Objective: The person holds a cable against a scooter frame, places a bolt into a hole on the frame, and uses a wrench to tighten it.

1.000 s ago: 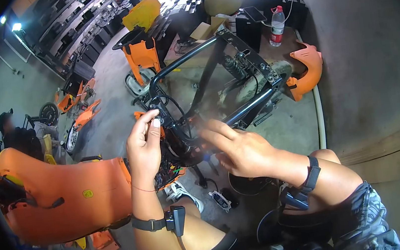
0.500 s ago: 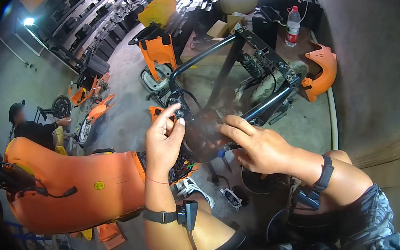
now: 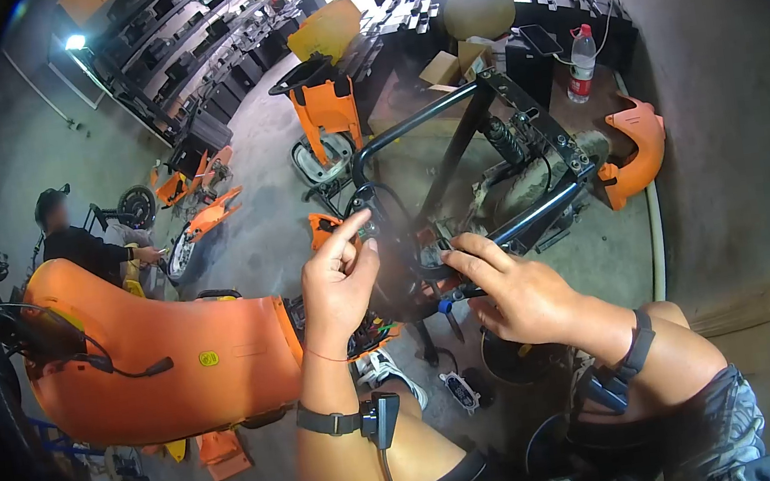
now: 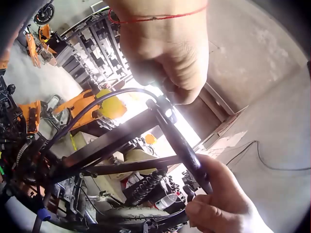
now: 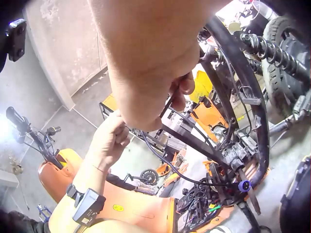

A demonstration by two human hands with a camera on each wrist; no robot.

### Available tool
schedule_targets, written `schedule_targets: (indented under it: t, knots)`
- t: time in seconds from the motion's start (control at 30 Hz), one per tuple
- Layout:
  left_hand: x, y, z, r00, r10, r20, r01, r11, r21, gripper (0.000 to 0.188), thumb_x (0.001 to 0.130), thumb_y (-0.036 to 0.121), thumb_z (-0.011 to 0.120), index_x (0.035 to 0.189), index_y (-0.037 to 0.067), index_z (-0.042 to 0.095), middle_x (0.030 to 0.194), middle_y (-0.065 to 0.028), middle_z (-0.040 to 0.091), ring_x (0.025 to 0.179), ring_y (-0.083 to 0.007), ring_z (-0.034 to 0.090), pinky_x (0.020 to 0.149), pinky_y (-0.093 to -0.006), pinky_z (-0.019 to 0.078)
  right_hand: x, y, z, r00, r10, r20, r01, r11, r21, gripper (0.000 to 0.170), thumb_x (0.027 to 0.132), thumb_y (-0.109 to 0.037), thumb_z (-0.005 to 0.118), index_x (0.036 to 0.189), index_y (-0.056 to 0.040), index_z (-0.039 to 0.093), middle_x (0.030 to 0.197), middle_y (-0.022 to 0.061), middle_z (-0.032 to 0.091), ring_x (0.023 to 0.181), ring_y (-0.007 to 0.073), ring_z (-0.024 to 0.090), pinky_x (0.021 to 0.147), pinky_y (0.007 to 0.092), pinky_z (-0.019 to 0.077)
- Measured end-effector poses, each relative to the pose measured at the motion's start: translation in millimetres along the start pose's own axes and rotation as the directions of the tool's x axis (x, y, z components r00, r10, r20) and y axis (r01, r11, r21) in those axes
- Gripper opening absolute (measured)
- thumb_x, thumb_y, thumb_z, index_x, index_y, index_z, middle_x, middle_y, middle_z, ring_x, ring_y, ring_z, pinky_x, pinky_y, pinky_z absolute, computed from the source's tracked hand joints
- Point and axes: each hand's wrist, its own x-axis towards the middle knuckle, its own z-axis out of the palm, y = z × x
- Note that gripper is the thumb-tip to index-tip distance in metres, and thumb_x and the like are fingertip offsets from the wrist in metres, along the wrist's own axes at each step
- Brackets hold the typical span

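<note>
In the left wrist view, a black tube (image 4: 180, 143) runs between the two hands. The left hand (image 4: 165, 63) has its curled fingers at the tube's upper end; the head view shows the thumb and forefinger of the left hand (image 3: 338, 289) pinched there. Thumb and fingers of the right hand (image 4: 223, 204) are round the lower end. From above, the right hand (image 3: 532, 299) is bent over the near side of the black vehicle frame (image 3: 535, 212). Part of the area between the hands is blurred. The palm hides the right fingertips in the right wrist view.
An orange body shell (image 3: 167, 344) is at the left, a curved orange panel (image 3: 638, 152) at the right by the wall. Behind the frame are a bottle (image 3: 581, 67) and cartons. A person (image 3: 83, 244) sits at the far left. Wires and a shoe (image 3: 387, 375) are below the hands.
The head view has shifted, so the scene sits farther right and slightly lower. Both hands keep nearly the same place at the frame; the left forefinger looks straighter.
</note>
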Motion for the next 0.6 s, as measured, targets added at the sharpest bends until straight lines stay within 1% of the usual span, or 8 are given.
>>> schedule_targets:
  t: [0.07, 0.13, 0.23, 0.33, 0.4, 0.43, 0.57, 0.6]
  knots:
    - [-0.8, 0.6, 1.8, 1.000, 0.014, -0.007, -0.014, 1.000, 0.001, 0.040, 0.096, -0.002, 0.070, 0.136, 0.002, 0.071, 0.068, 0.0093, 0.038, 0.065, -0.0014, 0.038, 0.063, -0.0210, 0.0395, 0.6, 0.7, -1.6, 1.000, 0.003, -0.005, -0.003, 1.000, 0.003, 0.074, 0.081, -0.004, 0.074, 0.149, -0.0090, 0.046, 0.149, 0.0169, 0.049, 0.099, 0.0408, 0.073, 0.075, 0.0479, 0.0636]
    - [-1.0, -0.7, 2.2, 1.000, 0.028, -0.014, -0.028, 1.000, 0.005, 0.038, 0.096, -0.002, 0.070, 0.134, 0.003, 0.072, 0.068, 0.0093, 0.037, 0.064, -0.0014, 0.038, 0.063, -0.0214, 0.0395, 0.3, -1.0, -3.2, 0.999, 0.020, 0.027, -0.020, 1.000, -0.004, 0.075, 0.080, -0.004, 0.075, 0.149, -0.0088, 0.045, 0.149, 0.0169, 0.049, 0.098, 0.0409, 0.073, 0.075, 0.0481, 0.0637]
    - [-1.4, -3.8, 1.5, 1.000, 0.016, -0.022, -0.016, 1.000, -0.001, 0.039, 0.096, -0.001, 0.070, 0.134, 0.004, 0.072, 0.068, 0.0093, 0.037, 0.064, -0.0016, 0.037, 0.062, -0.0212, 0.0385, 0.1, 1.2, -1.5, 1.000, -0.011, -0.004, 0.011, 1.000, -0.001, 0.076, 0.080, -0.004, 0.075, 0.149, -0.0088, 0.045, 0.149, 0.0168, 0.049, 0.096, 0.0408, 0.073, 0.075, 0.0484, 0.0637]
    - [-1.5, 1.9, 2.5, 0.999, -0.010, -0.033, 0.010, 1.000, -0.005, 0.036, 0.097, 0.002, 0.073, 0.133, 0.005, 0.074, 0.068, 0.0095, 0.038, 0.064, -0.0017, 0.037, 0.061, -0.0215, 0.0375, -0.4, 0.8, -1.3, 1.000, -0.002, 0.004, 0.002, 1.000, -0.015, 0.076, 0.079, -0.004, 0.075, 0.149, -0.0087, 0.045, 0.149, 0.0167, 0.049, 0.095, 0.0409, 0.073, 0.074, 0.0487, 0.0636]
    - [-1.8, 3.2, 4.1, 0.999, 0.015, -0.042, -0.015, 1.000, -0.001, 0.032, 0.101, 0.005, 0.073, 0.133, -0.001, 0.071, 0.074, 0.0123, 0.038, 0.067, 0.0006, 0.034, 0.060, -0.0196, 0.0299, 0.0, 0.5, -0.6, 1.000, -0.001, 0.003, 0.001, 1.000, -0.009, 0.076, 0.079, -0.004, 0.075, 0.149, -0.0087, 0.046, 0.150, 0.0167, 0.049, 0.095, 0.0409, 0.073, 0.075, 0.0487, 0.0636]
    - [0.0, 1.9, 5.9, 0.997, 0.008, -0.073, -0.008, 1.000, -0.008, 0.030, 0.102, 0.010, 0.074, 0.130, -0.001, 0.073, 0.074, 0.0123, 0.041, 0.066, 0.0007, 0.034, 0.059, -0.0199, 0.0291, 0.0, 0.4, -0.6, 1.000, 0.000, 0.003, 0.000, 1.000, -0.006, 0.076, 0.079, -0.003, 0.075, 0.149, -0.0088, 0.046, 0.150, 0.0166, 0.049, 0.095, 0.0410, 0.073, 0.075, 0.0487, 0.0637]
    - [2.5, -3.7, 11.8, 0.991, 0.020, -0.135, -0.022, 1.000, -0.017, 0.026, 0.102, 0.011, 0.076, 0.125, -0.001, 0.074, 0.072, 0.0121, 0.044, 0.065, 0.0010, 0.035, 0.058, -0.0201, 0.0286, -0.3, 1.2, 0.0, 1.000, -0.002, 0.000, 0.002, 1.000, 0.004, 0.076, 0.079, -0.003, 0.075, 0.149, -0.0087, 0.046, 0.150, 0.0169, 0.049, 0.095, 0.0409, 0.073, 0.075, 0.0487, 0.0637]
    - [2.4, -1.9, 11.9, 0.988, -0.009, -0.157, 0.008, 1.000, -0.002, 0.027, 0.099, 0.012, 0.078, 0.123, 0.000, 0.074, 0.070, 0.0103, 0.044, 0.065, -0.0008, 0.037, 0.058, -0.0217, 0.0321, -0.2, 1.2, -0.3, 1.000, -0.006, -0.001, 0.006, 1.000, 0.006, 0.076, 0.079, -0.003, 0.074, 0.149, -0.0087, 0.046, 0.150, 0.0171, 0.049, 0.096, 0.0409, 0.073, 0.075, 0.0487, 0.0637]
